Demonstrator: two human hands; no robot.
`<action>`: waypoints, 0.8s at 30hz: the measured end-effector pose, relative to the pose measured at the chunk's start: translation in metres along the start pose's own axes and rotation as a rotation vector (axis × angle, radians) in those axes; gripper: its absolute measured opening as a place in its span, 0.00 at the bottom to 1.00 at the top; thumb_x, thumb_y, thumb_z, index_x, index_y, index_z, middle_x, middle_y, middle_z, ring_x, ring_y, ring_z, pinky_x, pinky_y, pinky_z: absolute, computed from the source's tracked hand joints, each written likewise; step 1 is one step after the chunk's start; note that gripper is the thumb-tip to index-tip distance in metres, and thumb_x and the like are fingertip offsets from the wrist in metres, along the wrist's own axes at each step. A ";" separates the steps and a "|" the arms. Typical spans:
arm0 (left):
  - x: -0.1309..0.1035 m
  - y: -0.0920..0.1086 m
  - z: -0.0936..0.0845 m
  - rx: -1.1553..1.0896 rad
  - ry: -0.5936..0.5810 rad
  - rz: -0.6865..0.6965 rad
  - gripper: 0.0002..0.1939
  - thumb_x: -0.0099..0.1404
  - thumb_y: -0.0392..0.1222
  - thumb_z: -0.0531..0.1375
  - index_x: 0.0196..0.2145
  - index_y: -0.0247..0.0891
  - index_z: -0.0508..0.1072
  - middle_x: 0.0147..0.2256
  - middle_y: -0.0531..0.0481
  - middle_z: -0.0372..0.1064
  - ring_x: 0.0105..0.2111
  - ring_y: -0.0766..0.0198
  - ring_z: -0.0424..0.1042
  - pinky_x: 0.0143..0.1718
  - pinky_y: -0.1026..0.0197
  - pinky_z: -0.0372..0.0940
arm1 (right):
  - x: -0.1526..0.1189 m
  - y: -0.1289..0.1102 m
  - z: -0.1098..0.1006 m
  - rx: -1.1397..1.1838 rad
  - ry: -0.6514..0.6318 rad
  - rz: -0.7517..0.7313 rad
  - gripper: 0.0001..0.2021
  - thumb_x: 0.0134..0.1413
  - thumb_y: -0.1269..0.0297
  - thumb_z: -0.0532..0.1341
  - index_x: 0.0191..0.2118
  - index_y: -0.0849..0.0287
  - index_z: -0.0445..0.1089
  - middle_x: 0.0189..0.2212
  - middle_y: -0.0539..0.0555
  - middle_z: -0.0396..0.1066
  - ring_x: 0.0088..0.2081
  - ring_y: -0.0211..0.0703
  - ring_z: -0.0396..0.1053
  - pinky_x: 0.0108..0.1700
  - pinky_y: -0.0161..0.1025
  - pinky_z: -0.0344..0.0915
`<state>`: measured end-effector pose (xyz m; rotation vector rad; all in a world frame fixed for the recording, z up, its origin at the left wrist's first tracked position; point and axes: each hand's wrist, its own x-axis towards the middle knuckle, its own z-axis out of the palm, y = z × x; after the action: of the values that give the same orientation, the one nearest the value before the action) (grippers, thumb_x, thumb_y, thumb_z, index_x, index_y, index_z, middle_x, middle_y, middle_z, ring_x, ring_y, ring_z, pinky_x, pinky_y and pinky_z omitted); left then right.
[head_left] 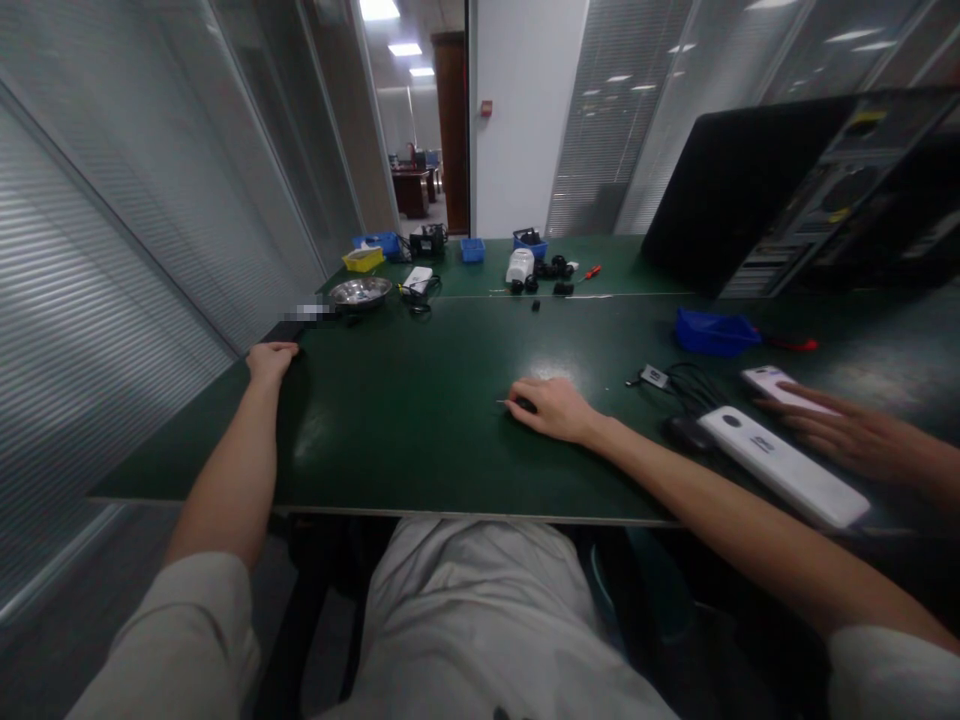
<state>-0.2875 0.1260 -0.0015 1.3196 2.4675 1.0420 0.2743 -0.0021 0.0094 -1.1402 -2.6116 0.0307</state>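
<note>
My left hand (271, 360) is closed at the table's left edge. It is beside a dark flat object (286, 330), and what its fingers hold, if anything, is hidden. Resting low over the middle of the green table (420, 420), my right hand (553, 408) is closed around a small dark thing (526, 405). A thin pale tip pokes out past the fingertips; its kind is too small to tell. Beyond my left hand lies a shiny metal dish (360, 292), with a white device and black cable (418, 282) beside it.
Another person's hand (862, 430) touches a pale phone (772, 382) at right, near a long white device (784, 465) and black mouse (688, 434). A blue tray (716, 332), black computer case (750, 190), orange-handled screwdriver (591, 272) and yellow tray (364, 260) stand farther back.
</note>
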 end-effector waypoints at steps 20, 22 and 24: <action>-0.138 0.123 0.071 -0.327 -0.829 0.607 0.18 0.61 0.54 0.69 0.41 0.37 0.84 0.43 0.44 0.79 0.44 0.56 0.76 0.50 0.57 0.66 | 0.000 0.000 0.002 -0.017 0.010 0.006 0.15 0.71 0.53 0.52 0.44 0.56 0.72 0.38 0.54 0.75 0.31 0.40 0.67 0.33 0.38 0.49; -0.180 0.144 0.079 -0.334 -0.973 0.789 0.18 0.65 0.54 0.66 0.42 0.37 0.83 0.42 0.44 0.79 0.41 0.59 0.75 0.46 0.59 0.66 | -0.001 -0.001 0.001 -0.001 0.003 0.003 0.15 0.71 0.53 0.53 0.44 0.56 0.72 0.38 0.54 0.75 0.31 0.40 0.67 0.33 0.38 0.50; -0.216 0.156 0.082 -0.327 -1.054 0.936 0.18 0.67 0.54 0.65 0.42 0.37 0.83 0.39 0.45 0.78 0.37 0.61 0.73 0.40 0.61 0.64 | -0.001 -0.002 -0.001 0.014 -0.004 -0.004 0.15 0.71 0.53 0.53 0.44 0.56 0.72 0.38 0.54 0.75 0.32 0.40 0.68 0.33 0.38 0.50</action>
<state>-0.0170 0.0568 -0.0009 2.1509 0.8690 0.5247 0.2737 -0.0039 0.0100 -1.1305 -2.6130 0.0506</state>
